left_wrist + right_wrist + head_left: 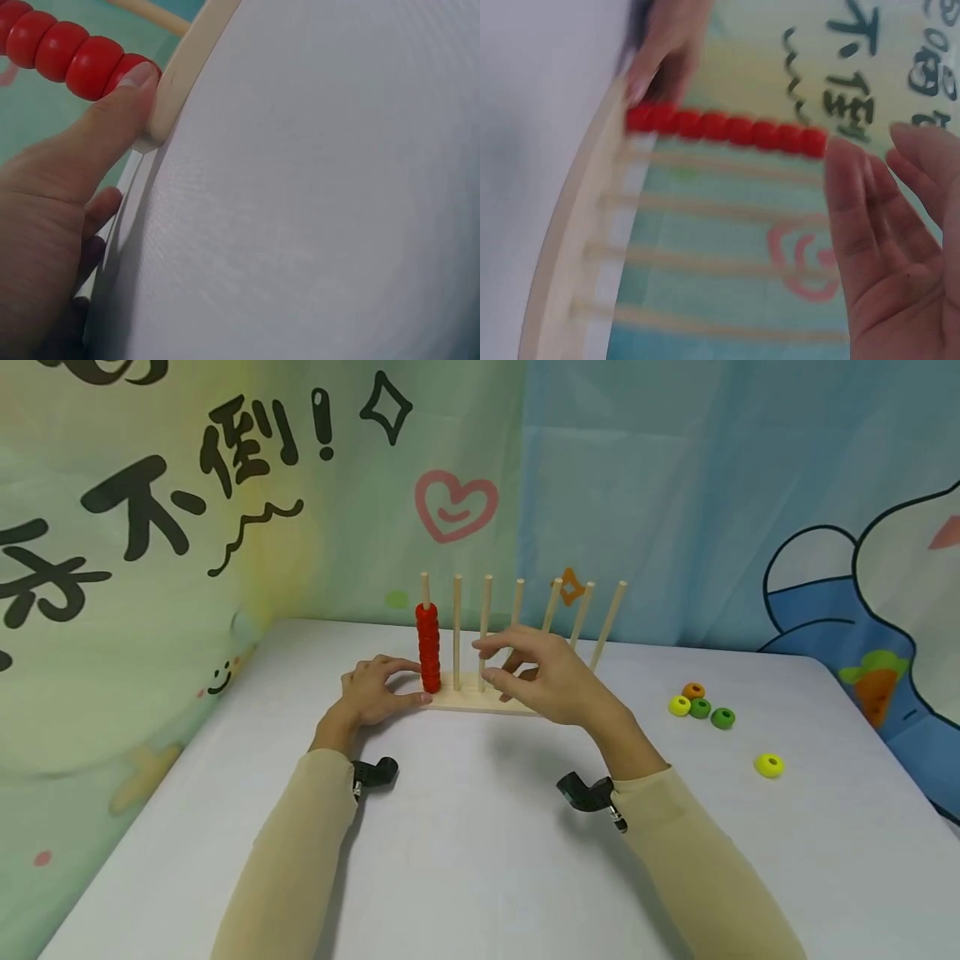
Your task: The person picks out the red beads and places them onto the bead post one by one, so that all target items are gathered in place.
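Note:
A pale wooden peg rack carries a row of upright pegs. Glossy red beads are stacked on its leftmost peg, and the peg's tip sticks out above them. My left hand grips the rack's left end; its thumb lies by the lowest bead and the base edge in the left wrist view. My right hand hovers in front of the middle pegs, fingers loosely bent and apart. In the right wrist view no bead shows between the right fingers, which overlap the top of the red stack.
Right of the rack lie loose beads: an orange one, a yellow one, two green ones, and another yellow bead nearer the front. A printed cloth hangs behind the white table.

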{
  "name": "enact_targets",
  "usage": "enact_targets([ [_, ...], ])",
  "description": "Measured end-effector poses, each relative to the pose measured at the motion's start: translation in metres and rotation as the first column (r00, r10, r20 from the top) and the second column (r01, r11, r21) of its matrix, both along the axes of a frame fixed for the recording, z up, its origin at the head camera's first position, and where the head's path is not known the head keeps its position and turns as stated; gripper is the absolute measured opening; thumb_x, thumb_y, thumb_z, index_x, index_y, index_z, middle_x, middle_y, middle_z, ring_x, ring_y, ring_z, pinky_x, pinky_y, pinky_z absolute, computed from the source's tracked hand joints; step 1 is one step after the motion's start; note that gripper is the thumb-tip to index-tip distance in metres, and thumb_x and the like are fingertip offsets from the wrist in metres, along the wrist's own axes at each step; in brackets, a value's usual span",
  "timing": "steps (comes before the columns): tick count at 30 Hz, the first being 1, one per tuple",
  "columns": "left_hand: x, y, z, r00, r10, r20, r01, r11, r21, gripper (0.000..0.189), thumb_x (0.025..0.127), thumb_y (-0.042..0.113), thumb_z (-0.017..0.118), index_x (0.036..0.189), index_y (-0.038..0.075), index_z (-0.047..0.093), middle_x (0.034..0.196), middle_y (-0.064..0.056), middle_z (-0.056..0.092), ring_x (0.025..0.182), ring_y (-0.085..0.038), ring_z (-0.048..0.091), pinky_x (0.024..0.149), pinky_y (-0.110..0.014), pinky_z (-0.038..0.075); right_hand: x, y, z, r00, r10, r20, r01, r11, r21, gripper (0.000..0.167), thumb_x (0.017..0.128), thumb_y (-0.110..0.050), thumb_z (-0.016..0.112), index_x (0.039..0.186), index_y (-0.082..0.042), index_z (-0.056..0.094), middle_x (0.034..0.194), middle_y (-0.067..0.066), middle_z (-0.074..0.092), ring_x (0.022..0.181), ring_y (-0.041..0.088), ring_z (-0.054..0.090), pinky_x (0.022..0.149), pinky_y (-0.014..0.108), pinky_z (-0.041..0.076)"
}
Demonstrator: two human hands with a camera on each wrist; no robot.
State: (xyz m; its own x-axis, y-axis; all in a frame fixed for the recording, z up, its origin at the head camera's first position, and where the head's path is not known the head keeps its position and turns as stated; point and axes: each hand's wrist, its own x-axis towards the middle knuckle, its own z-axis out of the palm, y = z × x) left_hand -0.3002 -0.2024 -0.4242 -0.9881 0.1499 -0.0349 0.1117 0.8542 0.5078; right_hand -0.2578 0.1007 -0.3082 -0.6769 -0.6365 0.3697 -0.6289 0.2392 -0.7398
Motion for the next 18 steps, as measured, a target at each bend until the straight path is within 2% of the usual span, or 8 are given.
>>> enact_targets([
  [6,-0.002,0.003,-0.001,1.0,-0.016,-0.026,0.015,1.0,-0.014,0.067,0.079,0.07,0.066,0.136,0.035,0.056,0.145,-0.007,0.045,0.134,-0.035,0.033,0.102,-0.059,0.022,-0.004,0.034,-0.013,0.997,-0.079,-0.023,0.081,0.992,0.1,0.03,0.096,-0.018,0.066,0.126,-0.02,0.064,0.114,0.0,0.062,0.075,0.012,0.068,0.065,0.033,0.056],
  [12,0.0,0.001,-0.001,1.0,-0.026,-0.007,0.025,0.999,-0.039,0.067,0.08,0.069,0.066,0.137,0.035,0.055,0.143,-0.006,0.045,0.131,-0.034,0.035,0.102,-0.061,0.023,-0.001,0.062,-0.024,0.993,-0.114,0.0,0.113,0.985,0.131,0.026,0.096,-0.019,0.066,0.122,-0.017,0.067,0.116,0.002,0.065,0.078,0.013,0.068,0.067,0.034,0.056],
  [18,0.004,0.002,0.008,0.999,-0.044,0.025,0.047,0.993,-0.111,0.066,0.084,0.069,0.061,0.136,0.03,0.056,0.144,-0.007,0.044,0.132,-0.035,0.035,0.102,-0.063,0.025,-0.001,0.092,-0.032,0.984,-0.175,0.028,0.165,0.963,0.212,0.023,0.097,-0.022,0.065,0.119,-0.017,0.069,0.112,0.0,0.067,0.08,0.015,0.069,0.069,0.034,0.055],
])
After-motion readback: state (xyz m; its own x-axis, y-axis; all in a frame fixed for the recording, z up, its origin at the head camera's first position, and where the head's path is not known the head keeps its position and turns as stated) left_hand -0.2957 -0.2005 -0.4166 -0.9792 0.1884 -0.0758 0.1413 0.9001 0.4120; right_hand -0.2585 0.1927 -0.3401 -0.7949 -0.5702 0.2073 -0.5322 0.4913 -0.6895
